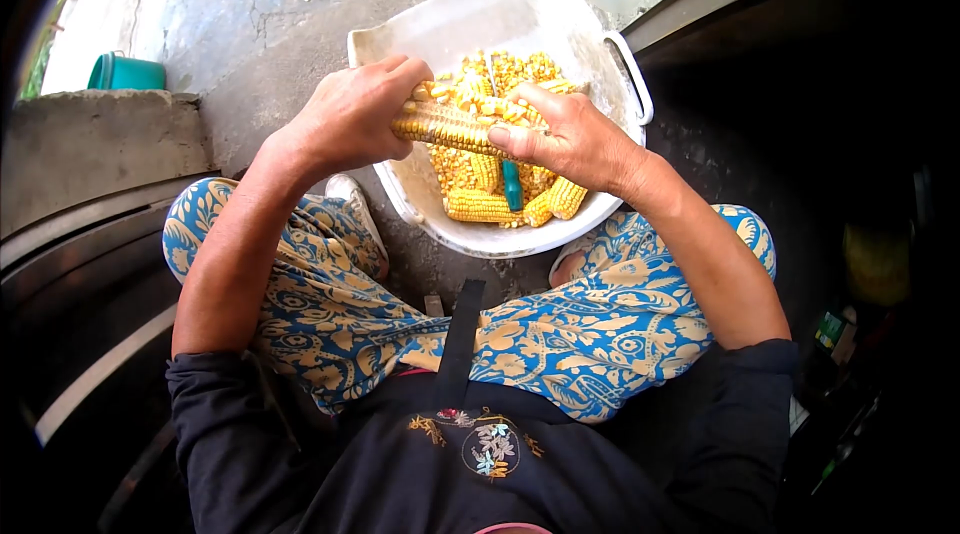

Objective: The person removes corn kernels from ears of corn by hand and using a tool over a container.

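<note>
Above a white tub (400,196) I hold a corn cob (450,126), partly stripped of its kernels. My left hand (365,114) is wrapped round the cob's left end. At its right end my right hand (575,139) grips it, the thumb pressed along the near side. Loose kernels (530,66) and several whole cobs (478,206) lie in the tub below. A tool with a green handle (512,186) rests among them, its far part hidden by the cob and my hands.
The tub stands on a grey concrete floor (290,24) between my feet, with a white handle (630,74) at its right. On a low concrete ledge (105,129) at the left sits a green container (128,72). Dark, hard-to-make-out items are at the right.
</note>
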Demonstrator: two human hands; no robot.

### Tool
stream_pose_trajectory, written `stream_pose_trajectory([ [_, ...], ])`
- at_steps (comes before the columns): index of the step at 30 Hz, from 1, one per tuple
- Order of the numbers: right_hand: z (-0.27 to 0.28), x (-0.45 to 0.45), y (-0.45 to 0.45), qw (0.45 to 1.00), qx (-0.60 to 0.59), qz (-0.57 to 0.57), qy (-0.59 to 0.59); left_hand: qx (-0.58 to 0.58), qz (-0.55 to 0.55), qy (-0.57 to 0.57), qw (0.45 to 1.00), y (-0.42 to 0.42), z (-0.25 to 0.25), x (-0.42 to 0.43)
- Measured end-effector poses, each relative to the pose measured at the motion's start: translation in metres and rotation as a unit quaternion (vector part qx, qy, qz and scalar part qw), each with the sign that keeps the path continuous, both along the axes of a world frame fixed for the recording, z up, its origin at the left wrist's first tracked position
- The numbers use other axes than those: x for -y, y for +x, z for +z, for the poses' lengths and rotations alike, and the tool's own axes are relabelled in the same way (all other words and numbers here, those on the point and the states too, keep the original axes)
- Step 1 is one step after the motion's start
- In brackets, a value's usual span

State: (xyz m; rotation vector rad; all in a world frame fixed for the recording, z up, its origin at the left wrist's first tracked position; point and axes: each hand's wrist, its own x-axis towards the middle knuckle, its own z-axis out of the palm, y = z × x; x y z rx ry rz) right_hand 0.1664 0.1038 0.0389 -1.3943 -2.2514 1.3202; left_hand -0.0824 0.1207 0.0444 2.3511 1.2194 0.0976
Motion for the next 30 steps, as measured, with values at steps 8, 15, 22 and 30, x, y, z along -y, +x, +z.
stream_pose_trajectory([
  [8,-0.009,0.002,0.002,0.997,-0.052,-0.063,-0.005,-0.006,-0.006,0.004,1.000,0.008,-0.007,0.003],
  [15,-0.007,0.001,0.002,0.998,0.057,-0.010,-0.027,-0.017,-0.005,0.019,1.000,0.009,-0.004,0.002],
  [22,-0.004,-0.004,-0.001,0.996,-0.031,-0.043,-0.066,-0.013,0.009,0.014,1.000,0.006,0.000,0.002],
  [30,-0.007,-0.005,0.010,0.980,-0.143,-0.007,-0.138,-0.013,0.019,0.029,0.999,-0.008,0.003,-0.003],
])
